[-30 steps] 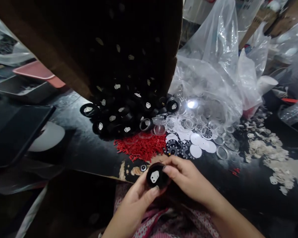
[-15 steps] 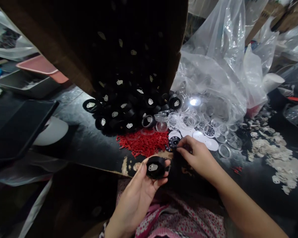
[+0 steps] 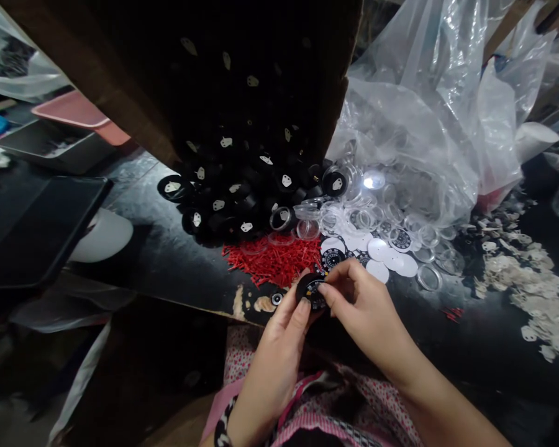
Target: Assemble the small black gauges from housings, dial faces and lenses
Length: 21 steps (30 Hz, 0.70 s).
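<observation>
My left hand [image 3: 283, 329] grips a round black housing [image 3: 307, 290] by its rim, just above the table's near edge. My right hand [image 3: 361, 304] pinches a printed dial disc [image 3: 317, 293] and presses it against the housing's face. Just behind my hands lies a heap of small red pins [image 3: 274, 257]. Loose dial discs and white discs [image 3: 382, 261] lie to the right of the pins. A pile of black housings [image 3: 242, 192] with white stickers spills from a tipped cardboard box [image 3: 177, 68].
A clear plastic bag [image 3: 423, 136] full of transparent rings rests at the back right, with rings [image 3: 428, 278] scattered before it. White scraps [image 3: 522, 279] cover the right side. A dark tray [image 3: 32, 230] and a pink tray [image 3: 74, 115] stand at left.
My right hand came back from the dial discs on the table with one disc and now sets it on the housing, which my left hand has raised slightly.
</observation>
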Each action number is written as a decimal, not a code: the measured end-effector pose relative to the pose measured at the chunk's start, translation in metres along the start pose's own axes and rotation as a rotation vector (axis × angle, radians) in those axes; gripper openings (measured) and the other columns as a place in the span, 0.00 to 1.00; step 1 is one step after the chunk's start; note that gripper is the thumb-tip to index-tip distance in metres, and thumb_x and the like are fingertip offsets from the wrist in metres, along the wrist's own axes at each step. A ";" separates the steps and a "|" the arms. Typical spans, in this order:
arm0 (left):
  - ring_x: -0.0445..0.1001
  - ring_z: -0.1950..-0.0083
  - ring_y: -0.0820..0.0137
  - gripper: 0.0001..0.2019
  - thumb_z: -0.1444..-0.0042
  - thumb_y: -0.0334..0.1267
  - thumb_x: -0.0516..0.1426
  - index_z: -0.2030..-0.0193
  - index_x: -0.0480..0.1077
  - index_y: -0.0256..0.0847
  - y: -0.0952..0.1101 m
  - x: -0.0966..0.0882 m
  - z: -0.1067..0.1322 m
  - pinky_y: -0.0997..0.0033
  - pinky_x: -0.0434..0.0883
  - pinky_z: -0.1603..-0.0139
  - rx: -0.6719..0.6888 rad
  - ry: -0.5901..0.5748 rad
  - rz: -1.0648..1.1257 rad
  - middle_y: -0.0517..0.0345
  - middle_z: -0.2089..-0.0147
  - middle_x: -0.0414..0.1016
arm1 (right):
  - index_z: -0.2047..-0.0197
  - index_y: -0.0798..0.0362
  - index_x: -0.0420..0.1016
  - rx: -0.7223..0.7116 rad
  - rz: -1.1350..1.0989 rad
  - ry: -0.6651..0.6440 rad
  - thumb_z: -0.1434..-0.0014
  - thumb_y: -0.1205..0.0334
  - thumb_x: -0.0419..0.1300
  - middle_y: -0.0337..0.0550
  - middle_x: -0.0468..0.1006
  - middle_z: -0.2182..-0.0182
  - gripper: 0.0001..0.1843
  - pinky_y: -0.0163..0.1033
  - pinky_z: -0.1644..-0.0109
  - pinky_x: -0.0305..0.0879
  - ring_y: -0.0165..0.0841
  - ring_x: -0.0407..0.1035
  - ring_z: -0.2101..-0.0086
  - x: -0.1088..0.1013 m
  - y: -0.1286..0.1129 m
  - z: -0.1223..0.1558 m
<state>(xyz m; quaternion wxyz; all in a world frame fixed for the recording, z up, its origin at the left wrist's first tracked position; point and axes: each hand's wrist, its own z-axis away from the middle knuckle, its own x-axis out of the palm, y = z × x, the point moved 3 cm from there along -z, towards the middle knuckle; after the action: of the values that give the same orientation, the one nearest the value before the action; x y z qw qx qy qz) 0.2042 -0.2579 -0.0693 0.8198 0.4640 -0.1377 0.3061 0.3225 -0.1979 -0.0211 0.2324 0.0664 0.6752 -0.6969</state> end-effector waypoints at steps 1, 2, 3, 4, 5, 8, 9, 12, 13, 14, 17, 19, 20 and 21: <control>0.64 0.33 0.59 0.20 0.45 0.47 0.62 0.45 0.73 0.52 -0.002 -0.002 -0.001 0.60 0.65 0.35 0.010 -0.014 -0.026 0.60 0.37 0.71 | 0.65 0.50 0.66 0.031 -0.035 -0.018 0.40 0.62 0.59 0.36 0.73 0.72 0.04 0.35 0.69 0.66 0.29 0.70 0.73 0.001 0.002 0.000; 0.64 0.33 0.59 0.20 0.44 0.46 0.61 0.44 0.72 0.52 -0.003 -0.004 -0.001 0.60 0.66 0.35 0.023 -0.032 -0.049 0.61 0.37 0.70 | 0.66 0.50 0.65 0.065 -0.083 -0.030 0.40 0.61 0.59 0.35 0.72 0.73 0.05 0.34 0.70 0.66 0.28 0.69 0.75 0.002 0.004 0.000; 0.64 0.33 0.60 0.20 0.43 0.46 0.61 0.43 0.72 0.53 -0.004 -0.006 -0.002 0.61 0.66 0.35 0.041 -0.047 -0.069 0.62 0.36 0.70 | 0.66 0.50 0.64 0.093 -0.131 -0.035 0.40 0.59 0.58 0.35 0.71 0.74 0.07 0.34 0.72 0.66 0.28 0.69 0.76 0.002 0.006 0.000; 0.64 0.34 0.61 0.19 0.42 0.45 0.60 0.43 0.71 0.54 -0.005 -0.008 -0.002 0.63 0.66 0.36 0.061 -0.059 -0.088 0.63 0.36 0.70 | 0.66 0.50 0.63 0.111 -0.163 -0.036 0.39 0.58 0.58 0.34 0.70 0.74 0.08 0.34 0.72 0.66 0.27 0.68 0.77 0.002 0.008 0.000; 0.65 0.34 0.62 0.19 0.41 0.44 0.60 0.42 0.71 0.55 -0.005 -0.009 -0.003 0.64 0.66 0.35 0.081 -0.073 -0.105 0.63 0.36 0.70 | 0.67 0.50 0.62 0.117 -0.169 -0.040 0.39 0.58 0.58 0.34 0.69 0.74 0.08 0.34 0.72 0.66 0.27 0.68 0.77 0.002 0.009 -0.001; 0.66 0.35 0.61 0.20 0.42 0.43 0.60 0.42 0.70 0.53 -0.003 -0.008 -0.002 0.61 0.63 0.33 0.116 -0.111 -0.147 0.60 0.37 0.71 | 0.67 0.49 0.62 0.104 -0.054 -0.057 0.41 0.57 0.60 0.33 0.68 0.74 0.10 0.34 0.72 0.62 0.28 0.66 0.75 0.000 0.010 0.000; 0.67 0.36 0.61 0.20 0.42 0.42 0.60 0.43 0.70 0.52 -0.002 -0.006 -0.001 0.60 0.62 0.33 0.119 -0.113 -0.166 0.59 0.38 0.72 | 0.67 0.49 0.62 0.095 -0.019 -0.062 0.42 0.58 0.61 0.33 0.68 0.74 0.10 0.34 0.72 0.62 0.28 0.65 0.74 0.000 0.010 0.000; 0.71 0.40 0.60 0.17 0.44 0.42 0.61 0.47 0.73 0.49 0.004 -0.005 0.001 0.60 0.65 0.36 0.133 -0.094 -0.278 0.56 0.43 0.75 | 0.62 0.50 0.65 0.045 -0.017 -0.100 0.41 0.61 0.59 0.36 0.71 0.68 0.06 0.35 0.67 0.63 0.30 0.67 0.69 0.000 0.008 0.006; 0.72 0.41 0.59 0.16 0.44 0.41 0.61 0.48 0.74 0.49 0.006 -0.006 0.002 0.61 0.67 0.37 0.147 -0.089 -0.335 0.56 0.44 0.76 | 0.60 0.50 0.65 0.025 -0.030 -0.123 0.41 0.63 0.58 0.37 0.72 0.67 0.05 0.35 0.65 0.64 0.30 0.67 0.68 0.000 0.007 0.009; 0.73 0.42 0.59 0.15 0.44 0.41 0.61 0.49 0.74 0.49 0.008 -0.008 0.002 0.62 0.69 0.39 0.167 -0.090 -0.398 0.56 0.45 0.77 | 0.59 0.50 0.66 0.007 -0.036 -0.148 0.40 0.65 0.56 0.38 0.72 0.66 0.05 0.35 0.64 0.65 0.30 0.68 0.67 -0.001 0.006 0.011; 0.74 0.43 0.60 0.15 0.44 0.40 0.60 0.49 0.75 0.52 0.014 -0.024 0.003 0.64 0.70 0.41 0.235 -0.068 -0.587 0.57 0.46 0.77 | 0.55 0.50 0.67 -0.066 0.011 -0.252 0.39 0.68 0.54 0.39 0.75 0.63 0.09 0.35 0.61 0.66 0.30 0.70 0.65 -0.002 0.005 0.014; 0.74 0.44 0.61 0.15 0.43 0.41 0.60 0.48 0.74 0.53 0.016 -0.039 0.003 0.64 0.70 0.41 0.259 0.005 -0.631 0.59 0.46 0.77 | 0.55 0.50 0.70 -0.154 0.128 -0.289 0.38 0.68 0.54 0.40 0.77 0.60 0.09 0.38 0.56 0.65 0.32 0.71 0.61 -0.003 0.003 0.009; 0.74 0.44 0.61 0.15 0.43 0.42 0.60 0.48 0.73 0.53 0.017 -0.045 0.003 0.64 0.69 0.41 0.259 0.050 -0.615 0.59 0.46 0.77 | 0.56 0.50 0.71 -0.191 0.237 -0.277 0.37 0.68 0.54 0.42 0.78 0.60 0.08 0.40 0.54 0.64 0.34 0.71 0.59 -0.002 0.001 0.003; 0.74 0.44 0.61 0.16 0.43 0.43 0.59 0.47 0.72 0.53 0.017 -0.049 0.003 0.63 0.70 0.41 0.251 0.087 -0.575 0.59 0.46 0.77 | 0.58 0.51 0.72 -0.214 0.372 -0.250 0.37 0.68 0.54 0.43 0.78 0.60 0.07 0.43 0.53 0.63 0.36 0.71 0.59 0.000 0.000 -0.003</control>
<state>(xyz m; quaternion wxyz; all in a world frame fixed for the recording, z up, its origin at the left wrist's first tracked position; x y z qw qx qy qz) 0.1556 -0.2721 -0.0817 0.8143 0.5678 0.0732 0.0959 0.3222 -0.1944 -0.0217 0.4441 0.0778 0.6874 -0.5694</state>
